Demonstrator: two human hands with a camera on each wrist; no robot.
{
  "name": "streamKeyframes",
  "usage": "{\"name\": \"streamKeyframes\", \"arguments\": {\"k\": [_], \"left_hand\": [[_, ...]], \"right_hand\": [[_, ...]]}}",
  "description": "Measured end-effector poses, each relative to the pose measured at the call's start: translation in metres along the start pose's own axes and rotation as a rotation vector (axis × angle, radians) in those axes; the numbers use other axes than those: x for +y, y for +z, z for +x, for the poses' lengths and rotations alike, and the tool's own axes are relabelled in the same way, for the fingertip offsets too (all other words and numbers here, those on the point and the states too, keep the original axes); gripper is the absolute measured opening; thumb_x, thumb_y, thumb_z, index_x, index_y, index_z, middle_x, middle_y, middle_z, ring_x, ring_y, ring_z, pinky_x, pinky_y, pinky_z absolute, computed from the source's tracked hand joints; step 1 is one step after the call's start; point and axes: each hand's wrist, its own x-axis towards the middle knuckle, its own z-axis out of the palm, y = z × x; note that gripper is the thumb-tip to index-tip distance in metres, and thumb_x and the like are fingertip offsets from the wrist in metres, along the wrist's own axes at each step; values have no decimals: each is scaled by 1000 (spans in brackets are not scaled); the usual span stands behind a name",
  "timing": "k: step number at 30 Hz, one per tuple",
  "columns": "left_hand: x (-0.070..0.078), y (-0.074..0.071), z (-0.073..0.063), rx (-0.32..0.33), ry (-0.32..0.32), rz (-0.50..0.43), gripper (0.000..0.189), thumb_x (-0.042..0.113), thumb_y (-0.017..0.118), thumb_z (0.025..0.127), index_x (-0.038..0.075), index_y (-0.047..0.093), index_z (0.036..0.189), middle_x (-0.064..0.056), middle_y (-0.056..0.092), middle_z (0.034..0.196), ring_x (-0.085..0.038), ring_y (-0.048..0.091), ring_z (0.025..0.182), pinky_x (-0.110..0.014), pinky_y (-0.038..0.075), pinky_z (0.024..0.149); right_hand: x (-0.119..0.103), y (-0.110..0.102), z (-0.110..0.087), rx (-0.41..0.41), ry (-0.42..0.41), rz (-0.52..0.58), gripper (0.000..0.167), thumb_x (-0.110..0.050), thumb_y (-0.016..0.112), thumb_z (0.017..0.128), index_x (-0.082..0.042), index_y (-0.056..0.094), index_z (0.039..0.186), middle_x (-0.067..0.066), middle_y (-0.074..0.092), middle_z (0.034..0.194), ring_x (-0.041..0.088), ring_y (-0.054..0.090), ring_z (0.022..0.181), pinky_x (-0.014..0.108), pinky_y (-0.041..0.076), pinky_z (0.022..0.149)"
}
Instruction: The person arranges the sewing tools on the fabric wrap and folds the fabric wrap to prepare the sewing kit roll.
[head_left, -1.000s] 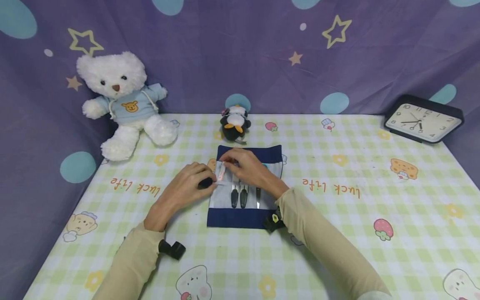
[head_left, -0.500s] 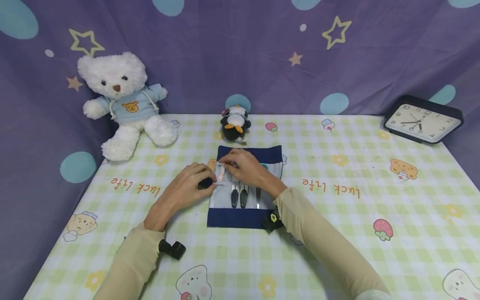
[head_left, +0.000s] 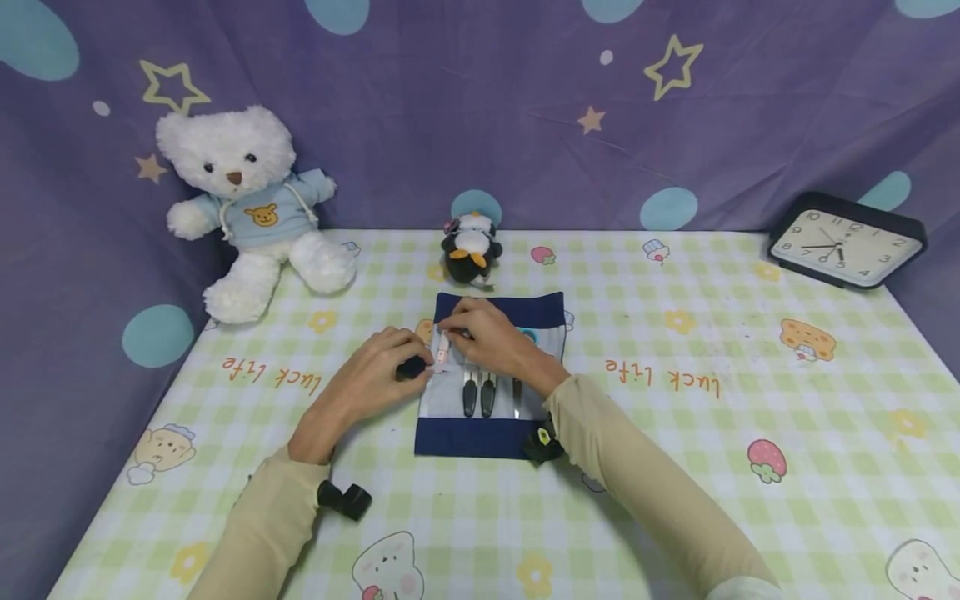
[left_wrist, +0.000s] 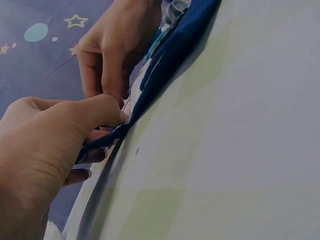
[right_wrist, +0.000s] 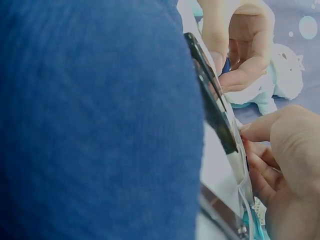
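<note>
A navy-and-grey fabric tool roll lies spread on the table. Two black-handled tools and a thin metal tool sit in its pockets, and a teal ring handle shows beside my right wrist. My left hand pinches the roll's left edge; the left wrist view shows navy cloth between thumb and fingers. A dark patch at those fingers is unclear. My right hand reaches across the roll, its fingertips pinching the upper end of a slim white-and-pink stick, whose kind I cannot tell.
A white teddy bear sits at the back left. A small penguin plush stands just behind the roll, and a black-framed clock is at the back right. A checked cloth covers the table; a purple curtain hangs behind.
My right hand shifts very slightly, uncovering more of the teal ring handle. The slim stick appears a little lower on the roll. My left hand stays at the cloth edge.
</note>
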Motion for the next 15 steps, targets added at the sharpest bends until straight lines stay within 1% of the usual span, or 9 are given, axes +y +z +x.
{"name": "streamKeyframes", "arguments": {"k": [7,13,15], "left_hand": [[-1,1,0,0,-6,-8,7,13,80,89,12,76,94,-3,69,101,-22,62,89,-42,50,81],[-1,0,-1,-7,-7,-17,7,13,80,90,11,76,95,-3,68,101,-22,63,91,-43,50,83],[-1,0,-1,-9,-6,-20,7,13,80,90,11,76,95,-3,68,102,-23,62,91,-43,50,83]], "right_hand": [[1,1,1,-17,8,3,23,-7,62,105,-1,74,123,10,66,111,20,61,93,29,50,78],[0,2,1,-44,-24,10,21,-7,64,104,-2,76,121,8,67,107,19,60,91,29,49,79],[0,2,1,-47,-31,15,21,-7,64,104,-3,76,120,7,67,106,18,60,91,28,48,79]]}}
